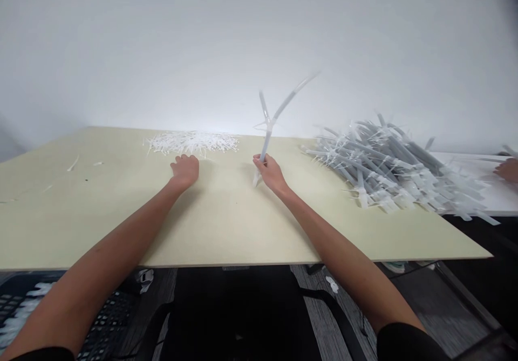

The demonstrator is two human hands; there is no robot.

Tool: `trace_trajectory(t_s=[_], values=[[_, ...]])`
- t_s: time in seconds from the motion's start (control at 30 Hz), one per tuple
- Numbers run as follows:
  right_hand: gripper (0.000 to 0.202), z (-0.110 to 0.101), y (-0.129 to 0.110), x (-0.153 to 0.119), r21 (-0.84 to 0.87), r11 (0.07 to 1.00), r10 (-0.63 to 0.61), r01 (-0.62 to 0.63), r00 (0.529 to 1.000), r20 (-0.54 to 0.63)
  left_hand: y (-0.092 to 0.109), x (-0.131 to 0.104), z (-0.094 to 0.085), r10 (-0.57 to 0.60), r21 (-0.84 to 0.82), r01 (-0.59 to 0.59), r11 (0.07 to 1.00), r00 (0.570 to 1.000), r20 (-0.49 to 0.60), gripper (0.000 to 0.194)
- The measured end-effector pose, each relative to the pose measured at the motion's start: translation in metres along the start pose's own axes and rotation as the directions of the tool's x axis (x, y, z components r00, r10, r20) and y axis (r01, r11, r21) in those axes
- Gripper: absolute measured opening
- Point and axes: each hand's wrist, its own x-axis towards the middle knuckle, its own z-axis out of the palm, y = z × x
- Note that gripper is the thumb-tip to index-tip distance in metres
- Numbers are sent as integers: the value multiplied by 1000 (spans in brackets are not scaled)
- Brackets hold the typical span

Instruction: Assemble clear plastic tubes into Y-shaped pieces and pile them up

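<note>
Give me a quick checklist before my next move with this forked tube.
1. Forked tube held in right hand: ok.
2. Left hand empty: cannot tell, palm hidden.
3. White ties near left hand: ok, just beyond it.
4. Tube pile wholly on the yellow table: not ok, ends stick out past its right edge.
5. Other person's hand apart from yours: ok, far right.

Forked grey tube (pixel 265 142), translucent at joint and tips, roughly upright in the right hand (pixel 272 174), over the pale tabletop (pixel 226 231)
</note>
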Motion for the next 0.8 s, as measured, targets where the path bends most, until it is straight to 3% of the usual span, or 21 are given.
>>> trace_trajectory(t_s=[0.1,0.2,0.47,0.63,0.73,0.8], values=[[28,2,5,1,65,997,39,-49,988,151,-2,0,-5,21,17,-22,1000,998,56,33],[31,3,5,0,152,986,32,-65,977,209,-1,0,-9,38,23,-41,999,996,83,31],[49,3,5,-1,166,986,-13,-20,981,196,-2,1,-12,36,48,-42,998,993,115,35],[47,3,4,-1,157,988,-22,-2,988,151,-3,0,-15,74,34,-79,996,988,137,29],[44,2,5,-2,173,985,0,-26,989,150,4,-5,-19,93,40,-97,995,991,92,25],[42,3,7,-2,186,982,5,-36,987,160,11,-10,-24,104,25,-105,994,995,8,26]])
